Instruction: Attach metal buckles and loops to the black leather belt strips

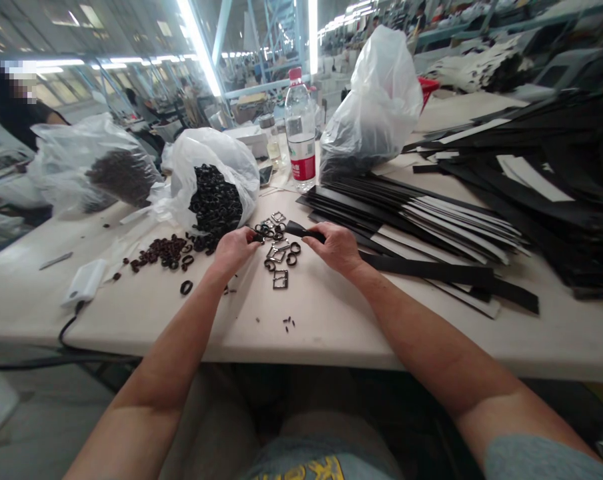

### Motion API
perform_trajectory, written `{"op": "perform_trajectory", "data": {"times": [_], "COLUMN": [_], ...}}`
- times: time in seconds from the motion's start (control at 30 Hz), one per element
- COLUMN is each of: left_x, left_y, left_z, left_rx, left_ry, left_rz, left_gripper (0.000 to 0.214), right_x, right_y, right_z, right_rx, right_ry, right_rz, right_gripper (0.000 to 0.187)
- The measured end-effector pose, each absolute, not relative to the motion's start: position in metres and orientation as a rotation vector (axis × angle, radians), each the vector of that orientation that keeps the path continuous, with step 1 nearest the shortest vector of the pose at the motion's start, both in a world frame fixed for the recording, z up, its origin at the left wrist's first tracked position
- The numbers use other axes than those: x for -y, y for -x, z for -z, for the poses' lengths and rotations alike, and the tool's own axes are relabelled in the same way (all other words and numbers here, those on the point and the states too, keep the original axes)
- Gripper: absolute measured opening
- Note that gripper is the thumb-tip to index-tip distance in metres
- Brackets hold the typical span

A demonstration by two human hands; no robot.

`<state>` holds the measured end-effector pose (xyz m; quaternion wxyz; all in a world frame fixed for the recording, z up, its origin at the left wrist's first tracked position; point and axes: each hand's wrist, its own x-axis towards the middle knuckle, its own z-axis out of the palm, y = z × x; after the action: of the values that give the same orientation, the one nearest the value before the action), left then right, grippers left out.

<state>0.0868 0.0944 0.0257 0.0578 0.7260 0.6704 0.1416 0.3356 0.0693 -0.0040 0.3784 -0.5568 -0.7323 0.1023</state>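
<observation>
My right hand [335, 248] is closed around a black belt strap [431, 269]. One end of the strap sticks out to the left of the fingers, and the rest trails right across the table. Thumb and fingertips of my left hand [235, 252] pinch a small dark piece with a metallic glint, mostly hidden by the fingers. Between my hands lie several metal buckles [280, 279] and black belt loops [292, 259]. A few tiny dark pins or bits [288, 324] are scattered nearer the table's front edge.
Left of my hands are a pile of brown loops [166, 252] and an open plastic bag [184, 150] spilling black loops. Stacked straps [411, 213] cover the right side. A water bottle [301, 143] and a full bag [366, 107] stand behind. A white corded device [85, 283] lies left.
</observation>
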Motion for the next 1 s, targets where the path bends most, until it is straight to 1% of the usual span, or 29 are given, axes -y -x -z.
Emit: {"op": "perform_trajectory", "data": {"times": [0.1, 0.2, 0.27, 0.37, 0.6, 0.7, 0.83, 1.0], "left_x": [-0.089, -0.088, -0.092, -0.102, -0.113, -0.111, -0.101, -0.081], "left_y": [-0.085, -0.094, -0.098, -0.097, -0.089, -0.090, -0.086, -0.084], "left_z": [-0.024, -0.018, -0.014, -0.011, -0.022, -0.025, -0.024, -0.016], "left_rx": [-1.949, -1.592, -1.374, -1.250, -1.282, -1.340, -1.535, -1.797], "left_ry": [-2.423, -2.651, -2.770, -2.809, -2.914, -2.924, -2.861, -2.661], "left_rz": [-0.515, -0.352, -0.203, -0.089, 0.168, 0.219, 0.172, -0.045], "left_gripper": [0.022, 0.017, 0.024, 0.033, 0.020, 0.021, 0.022, 0.033], "right_x": [-0.069, -0.069, -0.069, -0.069, -0.068, -0.068, -0.068, -0.068], "right_y": [-0.335, -0.334, -0.334, -0.335, -0.332, -0.331, -0.330, -0.328], "right_z": [0.004, 0.005, 0.005, 0.005, 0.005, 0.006, 0.009, 0.011], "right_rx": [1.869, 1.876, 1.881, 1.881, 1.914, 1.929, 1.959, 1.956], "right_ry": [1.426, 1.431, 1.434, 1.436, 1.449, 1.458, 1.441, 1.450], "right_rz": [-0.257, -0.247, -0.244, -0.255, -0.276, -0.279, -0.291, -0.287], "right_gripper": [0.020, 0.021, 0.021, 0.022, 0.022, 0.022, 0.022, 0.023]}}
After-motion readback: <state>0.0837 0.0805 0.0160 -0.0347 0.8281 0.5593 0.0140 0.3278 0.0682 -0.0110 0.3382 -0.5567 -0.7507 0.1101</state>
